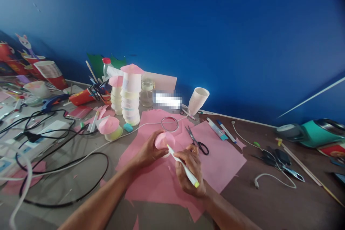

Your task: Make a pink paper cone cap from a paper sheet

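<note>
My left hand [151, 151] is wrapped round a small paper cup with a pink paper cone [164, 140] on top. In my right hand [190, 172] is a white marker with a yellow end [188, 174]; its yellow tip meets the cone's lower right side, though I cannot tell if it touches. Both hands are above large pink paper sheets [159, 194]. Black-handled scissors [198, 142] lie partly open beyond my right hand. A roll of tape [169, 124] lies behind the cone. Most of the cup is hidden by my fingers.
Stacked-cup towers with pink cone tops [131, 97] stand at the back left, near a glass jar [147, 93]. A stack of white cups [198, 100] leans by the blue wall. Black cables [64, 201] and a white power strip [40, 143] spread left. Markers [217, 129] lie right.
</note>
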Demonstrator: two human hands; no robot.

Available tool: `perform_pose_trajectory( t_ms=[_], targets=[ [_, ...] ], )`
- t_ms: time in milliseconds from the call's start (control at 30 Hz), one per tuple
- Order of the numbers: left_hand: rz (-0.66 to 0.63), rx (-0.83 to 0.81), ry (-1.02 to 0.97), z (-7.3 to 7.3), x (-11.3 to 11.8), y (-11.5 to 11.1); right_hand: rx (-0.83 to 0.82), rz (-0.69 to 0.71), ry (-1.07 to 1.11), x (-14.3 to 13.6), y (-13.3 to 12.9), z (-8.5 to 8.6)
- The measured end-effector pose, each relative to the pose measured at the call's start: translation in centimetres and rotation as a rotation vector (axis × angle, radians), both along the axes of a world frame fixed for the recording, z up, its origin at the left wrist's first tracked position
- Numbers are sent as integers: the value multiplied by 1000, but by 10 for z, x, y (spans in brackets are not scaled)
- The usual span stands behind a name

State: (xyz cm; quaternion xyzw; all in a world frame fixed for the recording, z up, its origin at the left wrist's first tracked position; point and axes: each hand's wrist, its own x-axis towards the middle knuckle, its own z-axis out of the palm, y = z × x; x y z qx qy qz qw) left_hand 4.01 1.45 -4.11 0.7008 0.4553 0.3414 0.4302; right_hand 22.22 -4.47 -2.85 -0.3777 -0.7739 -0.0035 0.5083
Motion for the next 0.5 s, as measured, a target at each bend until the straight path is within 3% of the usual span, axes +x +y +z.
perform_pose_trajectory(
  t_ms=[200,267,400,500],
  targets=[
    [11,-9,-10,0,0,0,14,44,3,-2,-1,-5],
    [6,-47,-24,-2,0,1,22,9,64,-1,1,-11],
    [6,-48,-125,-11,-1,2,-111,-42,247,3,6,-23],
    [-28,-93,-149,-12,-2,1,-99,-134,245,3,7,-27]
  ],
)
